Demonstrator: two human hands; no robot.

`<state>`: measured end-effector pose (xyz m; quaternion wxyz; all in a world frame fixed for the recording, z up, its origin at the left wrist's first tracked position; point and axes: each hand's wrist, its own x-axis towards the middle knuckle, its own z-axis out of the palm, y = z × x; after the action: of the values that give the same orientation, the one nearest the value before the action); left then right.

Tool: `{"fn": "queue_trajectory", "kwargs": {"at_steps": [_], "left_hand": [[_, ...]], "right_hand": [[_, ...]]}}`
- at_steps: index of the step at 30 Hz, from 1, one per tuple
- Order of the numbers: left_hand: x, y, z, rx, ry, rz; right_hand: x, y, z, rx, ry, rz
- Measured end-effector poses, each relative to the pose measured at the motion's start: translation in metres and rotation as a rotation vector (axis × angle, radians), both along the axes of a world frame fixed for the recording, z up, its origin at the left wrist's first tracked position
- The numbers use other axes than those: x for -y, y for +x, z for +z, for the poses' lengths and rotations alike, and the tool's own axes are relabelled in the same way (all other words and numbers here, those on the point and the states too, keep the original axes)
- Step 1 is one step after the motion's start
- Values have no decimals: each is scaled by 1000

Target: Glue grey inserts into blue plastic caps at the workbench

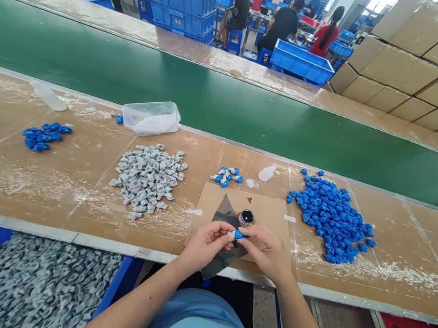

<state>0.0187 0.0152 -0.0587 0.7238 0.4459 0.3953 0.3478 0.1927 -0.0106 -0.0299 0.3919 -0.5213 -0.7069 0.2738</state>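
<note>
Near the table's front edge, my left hand (211, 241) pinches the grey end of a small grey-and-blue part (236, 235). The fingers of my right hand (267, 250) close on its blue end. Under and behind my hands lies a dark, pointed sheet (219, 260) on a cardboard piece (278, 212). A small round pot of dark liquid (246, 217) stands just behind my fingers. Further back is a little group of joined grey-and-blue parts (225, 176). A heap of grey parts (149, 177) lies to the left, a heap of blue parts (331, 215) to the right.
A clear plastic tub (151, 118) stands at the back, with a smaller blue pile (42, 136) further left. Beyond runs a green conveyor belt (211, 92). A blue crate of grey parts (128, 280) is below left. People, crates and stacked cartons (409, 64) fill the background.
</note>
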Motion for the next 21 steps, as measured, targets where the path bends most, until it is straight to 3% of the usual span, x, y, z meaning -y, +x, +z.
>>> {"fn": "queue_trajectory", "kwargs": {"at_steps": [5, 13, 17, 19, 21], "left_hand": [[-1, -2, 7, -21, 18, -79], [8, 10, 4, 41, -36, -25], [-3, 8, 9, -58, 9, -82], [-16, 1, 13, -151, 62, -78], [-34, -8, 17, -263, 127, -18]], "right_hand": [[1, 6, 0, 5, -35, 49], [12, 5, -10, -73, -34, -34], [12, 13, -9, -31, 10, -38], [11, 31, -9, 36, 15, -153], [10, 60, -10, 149, 10, -396]]}}
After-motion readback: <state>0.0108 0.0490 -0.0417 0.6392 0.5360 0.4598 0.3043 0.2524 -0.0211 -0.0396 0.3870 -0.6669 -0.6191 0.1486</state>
